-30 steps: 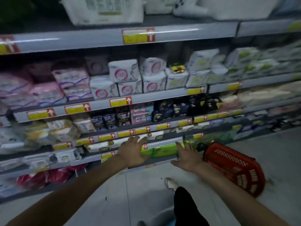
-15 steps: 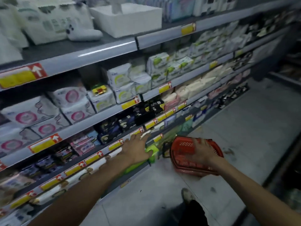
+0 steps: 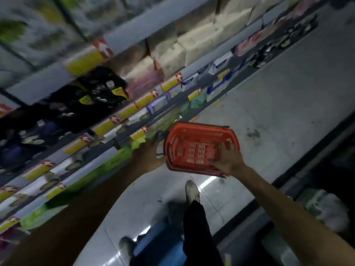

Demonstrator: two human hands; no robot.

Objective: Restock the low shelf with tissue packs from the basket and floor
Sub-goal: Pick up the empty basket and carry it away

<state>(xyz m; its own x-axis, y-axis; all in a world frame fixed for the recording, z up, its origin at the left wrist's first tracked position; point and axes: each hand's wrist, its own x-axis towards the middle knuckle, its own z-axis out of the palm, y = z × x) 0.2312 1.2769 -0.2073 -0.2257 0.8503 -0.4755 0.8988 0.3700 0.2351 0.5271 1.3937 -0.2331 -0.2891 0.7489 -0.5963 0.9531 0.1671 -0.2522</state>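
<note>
**Head view: both hands at the basket by the low shelf**

The frame is tilted and the left side is smeared with motion blur.

- The red perforated plastic shopping basket [image 3: 194,148] is tipped towards you. Its open mouth and slotted bottom face the camera. It sits over the grey tiled floor [image 3: 278,96], close to the foot of the shelving.
- Your right hand [image 3: 228,160] is at the basket's near right corner. The fingers are splayed and fairly straight, lying over the rim and onto the inside wall. It shows no curled grip.
- Your left hand [image 3: 151,156] is hard against the basket's left side, next to its black handle. The fingers are lost behind the rim and in shadow, so you cannot tell whether they grip anything.
- The green soft-wrapped tissue packs [image 3: 115,162] stand in a row on the low shelf [image 3: 197,117], just left of the basket. The row runs away along your left forearm, and the nearest pack almost touches your left hand.
- Above and left of the basket, yellow price tags with red arrow labels [image 3: 134,106] line the shelf rails.
- Further up-left of the basket sit black glossy packets [image 3: 86,96], and well above it cream-coloured blocky packs [image 3: 182,48].
- Below the basket, one pale worn shoe [image 3: 192,191] is planted on the floor, with a black trouser leg [image 3: 197,227] nearer you.
</note>
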